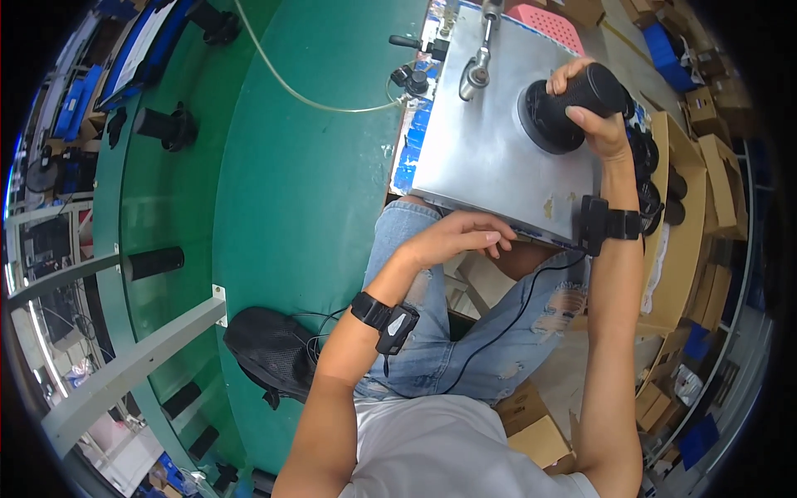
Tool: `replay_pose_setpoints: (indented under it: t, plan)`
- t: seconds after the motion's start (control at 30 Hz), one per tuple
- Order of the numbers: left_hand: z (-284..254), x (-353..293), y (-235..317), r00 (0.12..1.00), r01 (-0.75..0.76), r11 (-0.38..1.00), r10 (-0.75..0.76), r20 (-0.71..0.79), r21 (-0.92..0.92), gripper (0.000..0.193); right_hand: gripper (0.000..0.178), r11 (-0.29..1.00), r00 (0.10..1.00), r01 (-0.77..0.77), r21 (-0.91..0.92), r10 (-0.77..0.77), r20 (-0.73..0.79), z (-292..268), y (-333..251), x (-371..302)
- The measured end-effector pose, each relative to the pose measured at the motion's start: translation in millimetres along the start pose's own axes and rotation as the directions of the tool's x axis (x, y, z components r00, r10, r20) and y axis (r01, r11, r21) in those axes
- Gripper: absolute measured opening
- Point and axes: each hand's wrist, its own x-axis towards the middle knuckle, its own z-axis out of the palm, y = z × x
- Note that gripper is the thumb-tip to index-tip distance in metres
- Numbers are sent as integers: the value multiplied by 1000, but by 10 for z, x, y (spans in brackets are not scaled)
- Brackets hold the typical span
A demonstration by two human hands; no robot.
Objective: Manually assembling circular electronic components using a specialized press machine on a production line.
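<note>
My right hand (594,112) is wrapped round a black cylindrical part (599,89) with a textured side and a wide round base. The part is tilted, and its base is against the top of a silver metal box-like fixture (490,158). My left hand (465,236) hangs loosely at the near edge of that fixture, fingers slightly bent and apart, holding nothing. A metal toggle clamp (477,70) stands over the fixture's far part, left of the black part. Each wrist wears a strapped black device.
A green table (307,207) lies to the left, with a black mesh bag (270,353) on it. Similar black parts (162,126) stand along a green shelf. A cardboard box (672,274) of black parts is at right. A clear hose (290,91) runs to a regulator (411,80).
</note>
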Motion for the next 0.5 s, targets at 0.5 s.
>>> replay_pose_setpoints:
  t: [0.5]
  plan:
    - [136,-477,1273,896,-414,870,442,-50,266,39,37,909,841,143,-391,-320,-436,365,-44,78]
